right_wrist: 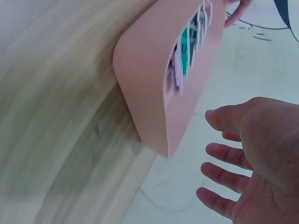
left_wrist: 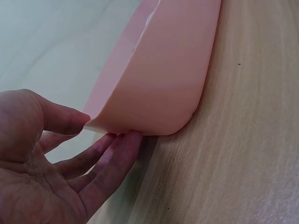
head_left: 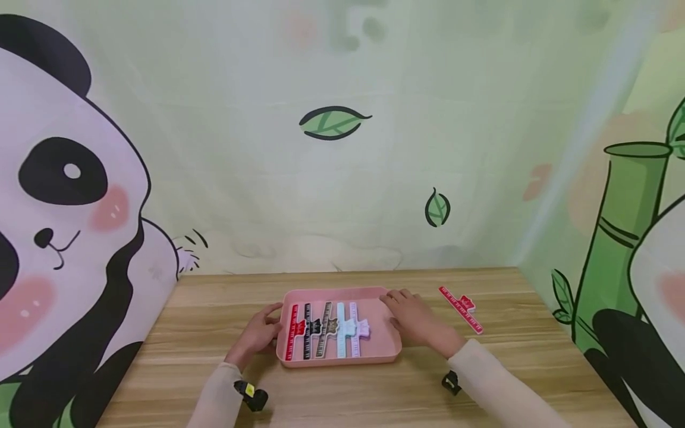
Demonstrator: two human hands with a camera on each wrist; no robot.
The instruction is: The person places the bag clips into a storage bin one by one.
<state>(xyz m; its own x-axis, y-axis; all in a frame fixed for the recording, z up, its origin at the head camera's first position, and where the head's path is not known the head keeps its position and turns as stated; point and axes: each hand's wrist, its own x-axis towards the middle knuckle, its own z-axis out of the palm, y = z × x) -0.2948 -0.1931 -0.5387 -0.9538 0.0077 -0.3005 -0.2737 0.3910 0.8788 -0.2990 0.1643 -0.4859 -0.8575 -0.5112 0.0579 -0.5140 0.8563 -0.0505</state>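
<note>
A shallow pink tray [head_left: 382, 351] sits on the wooden table. Inside it several long ruler-marked clips stand side by side: a red clip [head_left: 292, 333], a black clip [head_left: 307, 333], a brownish-grey clip [head_left: 323, 336], a light blue clip [head_left: 341, 342] and a lilac clip [head_left: 354, 342]. At the tray's left end my left hand [head_left: 259, 330] holds it, thumb on the rim and fingers against the outer wall [left_wrist: 154, 93]. My right hand [head_left: 413, 315] is at the tray's right end; in the right wrist view its loosely bent fingers [right_wrist: 224, 177] are apart from the wall.
Right of the tray, another red ruler-marked clip [head_left: 461, 310] lies slantwise on the wooden table [head_left: 214, 309]. Behind the table's far edge hangs a backdrop [head_left: 257, 178] printed with pandas, leaves and bamboo.
</note>
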